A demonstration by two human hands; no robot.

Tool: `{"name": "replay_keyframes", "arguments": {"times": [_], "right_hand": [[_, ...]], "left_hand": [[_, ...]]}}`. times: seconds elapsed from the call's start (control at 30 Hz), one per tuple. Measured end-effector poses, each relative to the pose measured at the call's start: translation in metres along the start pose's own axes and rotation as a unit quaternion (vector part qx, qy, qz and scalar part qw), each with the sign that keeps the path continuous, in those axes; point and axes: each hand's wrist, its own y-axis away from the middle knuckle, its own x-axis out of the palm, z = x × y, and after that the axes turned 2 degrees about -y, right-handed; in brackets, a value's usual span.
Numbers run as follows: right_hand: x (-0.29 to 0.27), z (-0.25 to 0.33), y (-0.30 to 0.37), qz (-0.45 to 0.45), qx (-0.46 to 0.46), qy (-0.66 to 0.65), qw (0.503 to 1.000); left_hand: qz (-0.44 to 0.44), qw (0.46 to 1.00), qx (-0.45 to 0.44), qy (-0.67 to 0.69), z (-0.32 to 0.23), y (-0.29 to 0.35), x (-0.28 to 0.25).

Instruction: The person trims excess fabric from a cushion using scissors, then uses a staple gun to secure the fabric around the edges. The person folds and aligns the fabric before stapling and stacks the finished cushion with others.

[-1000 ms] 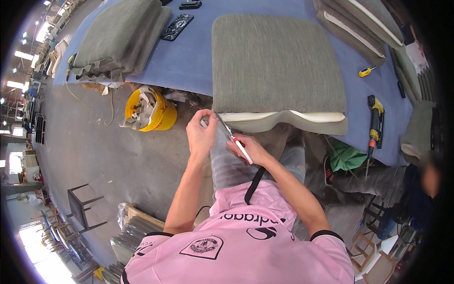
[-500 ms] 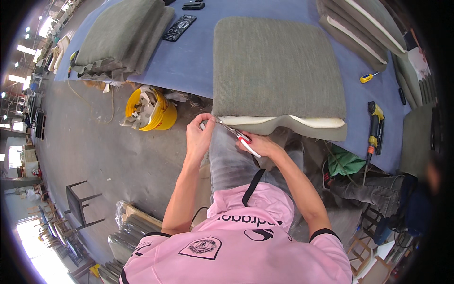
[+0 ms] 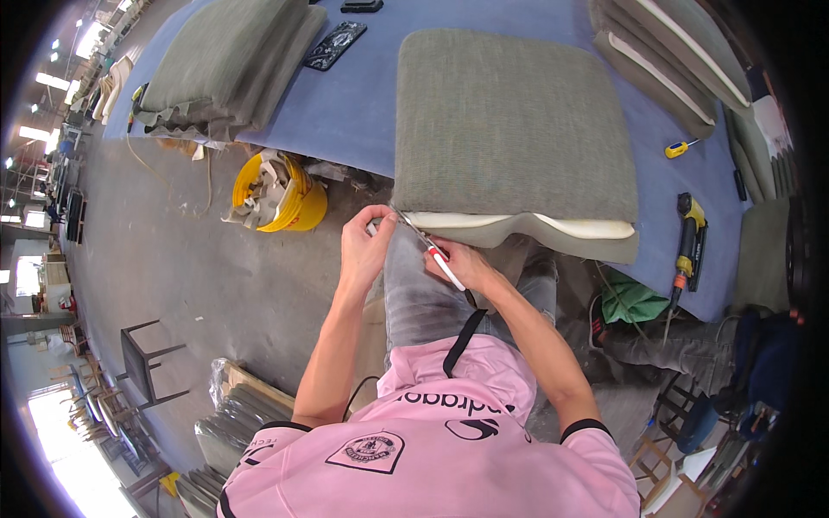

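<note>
A grey-green upholstered cushion (image 3: 518, 129) lies on the blue-covered table, its near edge overhanging the front. Along that edge a white padding strip (image 3: 440, 221) shows above a loose, wavy fabric flap (image 3: 570, 245). My right hand (image 3: 465, 264) grips scissors (image 3: 446, 267) with red and white handles, blades pointing up and left to the cushion's near left corner. My left hand (image 3: 368, 239) is closed in a pinch at that corner, beside the blade tips. A small pale piece shows at its fingers; what exactly they pinch is too small to tell.
Stacked cushions stand at left (image 3: 220, 69) and right (image 3: 661, 73). A yellow bucket of scraps (image 3: 304, 207) sits on the floor left of my knees. A yellow-black power tool (image 3: 686, 237), a yellow-handled screwdriver (image 3: 680, 148) and a phone (image 3: 335, 47) lie on the table. Another person's leg (image 3: 665, 350) shows at right.
The scissors' handles have come together and the blades have narrowed at the corner. My left hand keeps its pinch there. The whole view has shifted slightly.
</note>
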Motion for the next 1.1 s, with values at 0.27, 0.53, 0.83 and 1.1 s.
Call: {"name": "replay_keyframes", "arguments": {"times": [0.27,0.53,0.83,1.1], "right_hand": [[0.0,-0.015,0.022,-0.031,0.015,0.121,0.992],[0.004,-0.089,0.111,-0.102,0.099,0.192,0.971],[0.016,-0.084,0.198,-0.273,0.226,0.132,0.926],[0.039,-0.12,0.364,-0.301,0.525,0.139,0.784]], "left_hand": [[-0.018,0.989,-0.057,0.132,0.084,-0.013,-0.019],[-0.24,0.829,-0.147,0.483,0.275,-0.211,-0.21],[-0.016,0.897,-0.176,-0.406,0.346,-0.306,-0.231],[0.047,0.865,-0.201,-0.457,0.437,-0.388,-0.232]]}}
